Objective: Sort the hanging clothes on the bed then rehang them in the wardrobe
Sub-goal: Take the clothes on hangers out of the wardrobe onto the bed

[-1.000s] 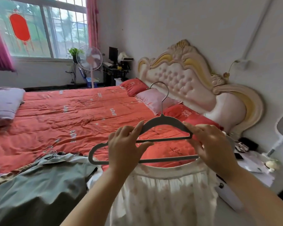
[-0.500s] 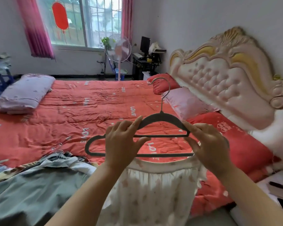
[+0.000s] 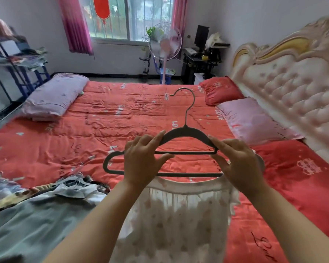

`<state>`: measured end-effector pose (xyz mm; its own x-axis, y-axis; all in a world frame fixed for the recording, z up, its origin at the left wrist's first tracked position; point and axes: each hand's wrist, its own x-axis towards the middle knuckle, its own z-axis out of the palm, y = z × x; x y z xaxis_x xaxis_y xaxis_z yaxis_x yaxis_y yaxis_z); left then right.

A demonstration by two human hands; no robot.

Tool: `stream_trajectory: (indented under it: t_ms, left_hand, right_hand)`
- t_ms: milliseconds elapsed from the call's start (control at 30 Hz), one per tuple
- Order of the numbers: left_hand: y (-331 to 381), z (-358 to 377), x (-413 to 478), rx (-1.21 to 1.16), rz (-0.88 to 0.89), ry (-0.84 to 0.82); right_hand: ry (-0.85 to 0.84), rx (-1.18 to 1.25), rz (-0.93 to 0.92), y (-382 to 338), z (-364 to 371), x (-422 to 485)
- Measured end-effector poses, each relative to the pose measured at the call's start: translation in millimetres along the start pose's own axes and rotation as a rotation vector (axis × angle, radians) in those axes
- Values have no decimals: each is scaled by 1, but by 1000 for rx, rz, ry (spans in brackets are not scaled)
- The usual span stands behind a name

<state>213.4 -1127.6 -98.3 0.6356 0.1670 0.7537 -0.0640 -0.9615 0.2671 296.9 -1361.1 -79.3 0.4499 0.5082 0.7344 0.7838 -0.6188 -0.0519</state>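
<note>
- A white, pale-flowered gathered dress [image 3: 179, 215] hangs nearest me, under the hanger's lower bar.
- A heap of grey and patterned clothes [image 3: 36, 215] lies on the bed to my left.
- My left hand [image 3: 141, 164] and right hand [image 3: 239, 164] each curl around a shoulder of the dark grey slim hanger [image 3: 186, 130], hook upright.
- Beyond spreads the red quilted bed [image 3: 112, 126].
- Farthest stands a pink pedestal fan [image 3: 165, 41].

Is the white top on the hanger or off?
Partly off: the left end of the hanger is bare and the top hangs below its bar. The right hand hides the other end.
</note>
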Motion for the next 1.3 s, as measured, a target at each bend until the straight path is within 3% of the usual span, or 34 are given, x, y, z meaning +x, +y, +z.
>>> stream_trajectory:
  t_ms: [633, 867, 1033, 1133, 1200, 1300]
  left_hand:
    - [-154, 157, 22, 60, -186, -226]
    - [-214, 235, -33, 69, -365, -327]
    - [-248, 288, -108, 115, -422, -550]
    - [-264, 321, -150, 182, -483, -798]
    - [-272, 340, -168, 202, -560, -975]
    - [-282, 366, -195, 151, -659, -1193]
  right_hand:
    - [-189, 172, 48, 61, 235, 55]
    - [-311, 265, 66, 88, 362, 47]
    - [-426, 299, 215, 98, 465, 19]
    - [-680, 187, 362, 95, 516, -13]
    - [-940, 58, 361, 89, 535, -48]
    - [-1154, 11, 343, 74, 548, -106]
